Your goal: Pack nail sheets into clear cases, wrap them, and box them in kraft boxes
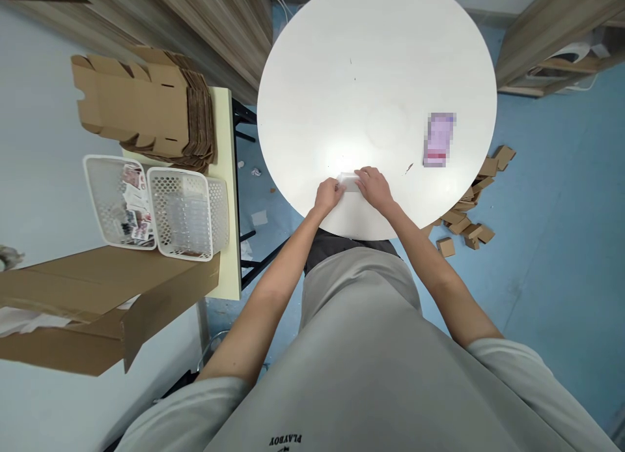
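Near the front edge of the round white table (312, 81), both hands close on a small whitish, see-through piece (349, 181) that looks like a thin plastic case. My left hand (329, 195) pinches its left end between thumb and fingers. On the right end, my right hand (374, 186) grips with the thumb below and the fingers along the upper edge. The exact kind of the piece is too small to make out. To the right on the tabletop lies a pixelated pink-purple oblong thing (439, 139).
A side table (225, 243) at left bears stacked flat cardboard boxes (141, 107), a white basket (92, 191) with small printed packets, another basket (219, 211) with clear plastic cases, and a large open carton (166, 309). Small folded boxes (459, 225) lie heaped on the floor at right.
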`<state>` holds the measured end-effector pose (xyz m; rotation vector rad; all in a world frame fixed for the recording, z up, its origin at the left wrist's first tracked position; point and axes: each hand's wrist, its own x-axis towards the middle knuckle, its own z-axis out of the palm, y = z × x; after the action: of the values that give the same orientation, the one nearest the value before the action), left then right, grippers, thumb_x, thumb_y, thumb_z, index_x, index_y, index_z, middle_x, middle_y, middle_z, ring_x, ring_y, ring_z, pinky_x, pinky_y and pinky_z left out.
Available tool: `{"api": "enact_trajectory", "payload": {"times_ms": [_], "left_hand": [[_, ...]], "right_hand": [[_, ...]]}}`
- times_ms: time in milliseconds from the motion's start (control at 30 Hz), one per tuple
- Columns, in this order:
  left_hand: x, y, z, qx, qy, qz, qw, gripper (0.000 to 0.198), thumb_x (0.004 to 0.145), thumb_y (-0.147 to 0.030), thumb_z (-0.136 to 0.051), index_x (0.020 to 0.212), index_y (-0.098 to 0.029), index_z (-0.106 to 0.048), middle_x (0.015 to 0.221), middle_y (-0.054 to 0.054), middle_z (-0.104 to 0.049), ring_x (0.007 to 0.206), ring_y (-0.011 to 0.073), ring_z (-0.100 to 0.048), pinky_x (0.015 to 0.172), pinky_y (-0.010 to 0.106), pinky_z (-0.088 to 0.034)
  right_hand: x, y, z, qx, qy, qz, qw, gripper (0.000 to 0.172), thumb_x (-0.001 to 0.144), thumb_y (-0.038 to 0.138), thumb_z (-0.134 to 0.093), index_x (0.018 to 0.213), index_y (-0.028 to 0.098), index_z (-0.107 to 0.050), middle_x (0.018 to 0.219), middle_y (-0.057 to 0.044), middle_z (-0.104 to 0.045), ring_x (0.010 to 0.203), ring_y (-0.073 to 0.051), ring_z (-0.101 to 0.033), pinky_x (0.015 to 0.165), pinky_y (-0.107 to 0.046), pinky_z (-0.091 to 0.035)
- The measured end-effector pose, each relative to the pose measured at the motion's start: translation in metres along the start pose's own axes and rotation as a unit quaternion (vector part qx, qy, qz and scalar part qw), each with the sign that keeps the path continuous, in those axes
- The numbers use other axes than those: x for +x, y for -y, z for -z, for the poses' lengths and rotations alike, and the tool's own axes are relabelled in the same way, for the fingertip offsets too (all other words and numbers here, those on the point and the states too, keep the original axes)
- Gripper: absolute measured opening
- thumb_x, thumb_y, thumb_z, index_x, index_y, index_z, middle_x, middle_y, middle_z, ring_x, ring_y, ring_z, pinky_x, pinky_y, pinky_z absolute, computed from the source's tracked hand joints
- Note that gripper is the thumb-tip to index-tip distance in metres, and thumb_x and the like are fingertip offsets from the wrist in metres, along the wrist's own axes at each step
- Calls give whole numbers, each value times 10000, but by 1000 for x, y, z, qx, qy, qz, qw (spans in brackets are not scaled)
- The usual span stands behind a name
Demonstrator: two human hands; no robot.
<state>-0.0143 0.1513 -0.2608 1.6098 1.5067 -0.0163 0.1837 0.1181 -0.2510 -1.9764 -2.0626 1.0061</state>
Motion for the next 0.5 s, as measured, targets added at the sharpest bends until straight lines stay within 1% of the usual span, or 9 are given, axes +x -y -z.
{"api": "enact_trajectory", "payload": {"times_ms": [33,100,133,167,233,300,367,433,500], "left_hand": [[5,-2,-2,-1,-16,13,1000,172,1031,-321,-689,961,-188,-772,1029,113,-793,1005,295,-748,954,403,-561],[10,-5,-6,-16,-53,31,998,78,997,-286,-745,1023,-213,-751,1154,110,-771,1052,291,-737,967,407,-550],[10,-5,-9,-24,-73,42,996,139,980,-279,-776,1100,-221,-737,1232,113,-755,1080,289,-732,977,407,-547],[8,-5,-11,-31,-94,56,994,247,964,-279,-805,1186,-223,-711,1295,121,-738,1108,288,-729,989,408,-545],[-2,-3,-18,-52,-125,98,986,411,958,-315,-834,1309,-210,-647,1325,136,-733,1158,292,-726,1020,409,-539],[-16,0,-26,-84,-137,151,975,429,986,-384,-815,1321,-196,-625,1251,131,-770,1193,297,-729,1056,415,-533],[-31,4,-34,-127,-132,188,965,368,1011,-410,-785,1278,-199,-643,1207,119,-799,1179,287,-746,1074,413,-535],[-41,6,-40,-163,-132,193,958,313,1032,-381,-755,1268,-195,-665,1219,122,-806,1110,260,-768,1062,396,-551],[-43,7,-43,-185,-140,167,958,313,1037,-331,-738,1306,-183,-679,1268,139,-792,1089,243,-769,1045,378,-569]], "right_hand": [[8,0,1,-3,-4,-13,1000,414,1134,254,-467,1473,144,-679,1519,-204,-637,1406,-384,-549,1153,-539,-507],[21,0,3,0,0,-47,999,344,1095,211,-530,1363,152,-738,1494,-201,-636,1384,-387,-544,1128,-538,-515],[25,0,3,6,5,-64,998,315,1080,203,-553,1318,158,-755,1468,-197,-646,1367,-385,-553,1108,-533,-526],[27,-1,3,14,10,-79,997,296,1070,206,-571,1294,165,-760,1440,-191,-659,1348,-383,-567,1081,-525,-540],[28,-1,2,30,11,-109,994,290,1060,227,-594,1305,181,-743,1394,-181,-682,1292,-377,-609,1022,-512,-565],[25,1,-1,46,6,-145,988,280,1054,257,-614,1308,201,-715,1357,-171,-704,1208,-366,-656,974,-500,-575],[20,5,-8,73,8,-187,980,238,1047,297,-645,1265,213,-691,1273,-153,-737,1105,-344,-689,939,-477,-572],[14,9,-16,106,10,-221,969,187,1053,334,-658,1197,215,-662,1173,-132,-759,1042,-325,-698,915,-450,-563],[9,13,-24,125,-1,-232,965,151,1068,349,-635,1141,217,-631,1128,-128,-758,1025,-319,-694,904,-436,-551]]}}
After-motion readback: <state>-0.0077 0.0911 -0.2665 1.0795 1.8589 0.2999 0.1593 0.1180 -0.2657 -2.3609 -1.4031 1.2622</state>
